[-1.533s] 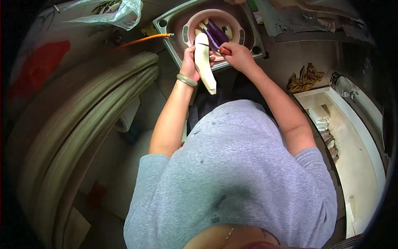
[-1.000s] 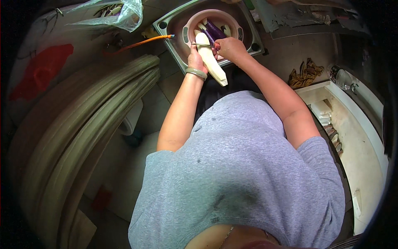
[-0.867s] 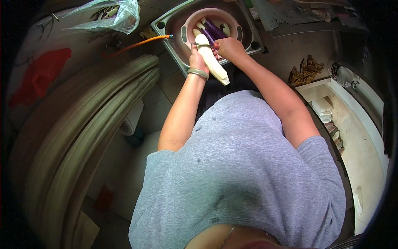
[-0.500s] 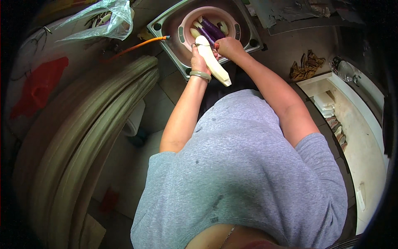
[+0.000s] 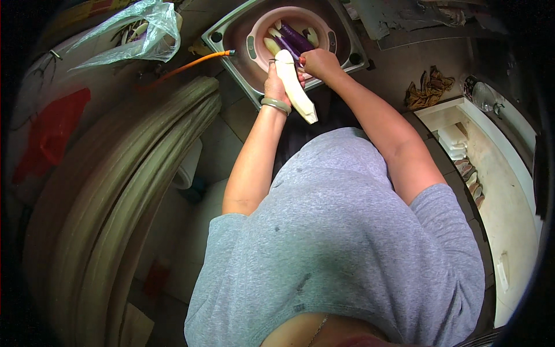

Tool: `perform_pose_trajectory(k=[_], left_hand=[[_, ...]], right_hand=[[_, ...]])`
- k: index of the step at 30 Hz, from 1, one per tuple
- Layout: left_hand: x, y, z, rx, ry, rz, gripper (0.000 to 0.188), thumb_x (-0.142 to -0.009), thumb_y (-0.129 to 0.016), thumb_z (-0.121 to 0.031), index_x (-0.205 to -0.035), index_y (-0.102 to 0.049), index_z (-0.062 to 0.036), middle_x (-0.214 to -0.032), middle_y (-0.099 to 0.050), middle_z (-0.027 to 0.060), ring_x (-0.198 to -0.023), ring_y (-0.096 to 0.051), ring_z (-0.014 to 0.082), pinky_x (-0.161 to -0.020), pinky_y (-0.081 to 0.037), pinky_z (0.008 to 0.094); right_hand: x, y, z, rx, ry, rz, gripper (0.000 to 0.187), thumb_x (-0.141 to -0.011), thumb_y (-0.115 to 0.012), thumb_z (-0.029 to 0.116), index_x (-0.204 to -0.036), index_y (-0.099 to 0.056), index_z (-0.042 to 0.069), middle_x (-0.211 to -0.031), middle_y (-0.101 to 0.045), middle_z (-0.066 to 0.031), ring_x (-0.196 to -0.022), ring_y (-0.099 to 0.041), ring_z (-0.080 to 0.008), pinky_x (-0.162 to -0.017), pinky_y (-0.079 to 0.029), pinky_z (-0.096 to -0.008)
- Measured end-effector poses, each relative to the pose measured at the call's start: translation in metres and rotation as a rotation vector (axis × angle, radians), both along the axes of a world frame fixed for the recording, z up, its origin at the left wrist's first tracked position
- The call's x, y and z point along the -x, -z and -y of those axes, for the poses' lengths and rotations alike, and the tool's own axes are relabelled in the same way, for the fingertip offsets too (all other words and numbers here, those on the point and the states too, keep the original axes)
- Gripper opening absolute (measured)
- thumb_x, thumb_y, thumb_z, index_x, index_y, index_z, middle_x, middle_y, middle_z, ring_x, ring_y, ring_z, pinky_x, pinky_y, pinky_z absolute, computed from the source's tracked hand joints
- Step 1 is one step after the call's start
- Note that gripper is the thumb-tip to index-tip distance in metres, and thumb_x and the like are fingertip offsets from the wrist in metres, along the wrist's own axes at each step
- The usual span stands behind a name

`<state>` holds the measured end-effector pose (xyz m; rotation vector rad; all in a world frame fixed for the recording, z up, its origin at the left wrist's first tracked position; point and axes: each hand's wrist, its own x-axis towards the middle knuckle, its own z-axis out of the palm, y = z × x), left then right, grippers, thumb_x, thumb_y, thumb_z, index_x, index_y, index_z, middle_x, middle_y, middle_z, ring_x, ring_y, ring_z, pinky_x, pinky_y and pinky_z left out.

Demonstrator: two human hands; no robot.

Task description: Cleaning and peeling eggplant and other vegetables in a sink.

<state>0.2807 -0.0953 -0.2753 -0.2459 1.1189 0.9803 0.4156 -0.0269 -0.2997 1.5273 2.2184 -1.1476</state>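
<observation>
My left hand [image 5: 278,87], with a pale bangle [image 5: 276,104] at the wrist, is closed around a peeled, creamy white eggplant [image 5: 295,89]. The eggplant slants over the near rim of a pink basin [image 5: 261,26], its lower end towards me. My right hand [image 5: 321,65] grips a thin-bladed tool with a red handle [image 5: 302,60]; its dark blade lies across the eggplant's upper part. Whether it is a knife or a peeler I cannot tell. Purple eggplants [image 5: 296,39], some with peeled parts, lie in the basin behind my hands.
The basin sits in a metal sink [image 5: 237,20]. To its left are an orange hose [image 5: 199,62] and a clear plastic bag [image 5: 156,34]. Long ribbed, pale panels [image 5: 133,162] stand at the left. A brown crumpled cloth [image 5: 429,88] and a white-edged cabinet [image 5: 491,168] are at the right.
The eggplant's lower end has shifted slightly left and down, together with my left hand. My right hand keeps its grip on the tool, with the blade still across the upper part.
</observation>
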Motion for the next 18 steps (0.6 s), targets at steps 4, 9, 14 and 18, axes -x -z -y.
perform_pose_trajectory(k=[4,9,14,18], left_hand=[[-0.001,0.008,0.005,0.061,-0.044,0.069,0.048,-0.095,-0.026,-0.047,-0.094,-0.05,-0.005,-0.069,-0.055,0.0118,-0.058,-0.055,0.0231,-0.054,-0.05,0.0355],[0.004,0.008,0.006,0.052,-0.01,0.097,0.046,-0.095,-0.031,-0.047,-0.094,-0.053,-0.0066,-0.07,-0.056,0.011,-0.059,-0.056,0.022,-0.053,-0.05,0.0346],[0.004,0.013,0.007,-0.011,-0.002,0.183,0.054,-0.091,-0.036,-0.056,-0.1,-0.053,-0.0058,-0.077,-0.058,0.0125,-0.066,-0.058,0.0227,-0.06,-0.052,0.0344],[0.006,0.012,0.008,-0.025,-0.054,0.135,0.06,-0.085,-0.04,-0.063,-0.102,-0.051,-0.0058,-0.08,-0.058,0.0111,-0.071,-0.059,0.024,-0.066,-0.052,0.0366]], right_hand=[[0.0,0.016,0.0,0.077,-0.003,0.072,0.026,-0.083,-0.052,0.033,-0.09,-0.069,0.014,-0.09,-0.066,-0.0142,-0.085,-0.064,-0.031,-0.073,-0.05,-0.0427],[0.003,0.031,-0.002,0.152,0.027,0.107,0.027,-0.083,-0.054,0.033,-0.095,-0.069,0.014,-0.098,-0.065,-0.0154,-0.092,-0.063,-0.0309,-0.078,-0.049,-0.0417],[-0.024,0.071,-0.011,0.218,0.173,0.223,0.027,-0.082,-0.059,0.035,-0.098,-0.068,0.015,-0.101,-0.065,-0.0129,-0.094,-0.063,-0.0289,-0.079,-0.049,-0.0409],[-0.029,0.059,-0.013,0.263,0.165,0.156,0.024,-0.079,-0.059,0.029,-0.098,-0.068,0.016,-0.097,-0.065,-0.0141,-0.091,-0.063,-0.0306,-0.078,-0.049,-0.0412]])
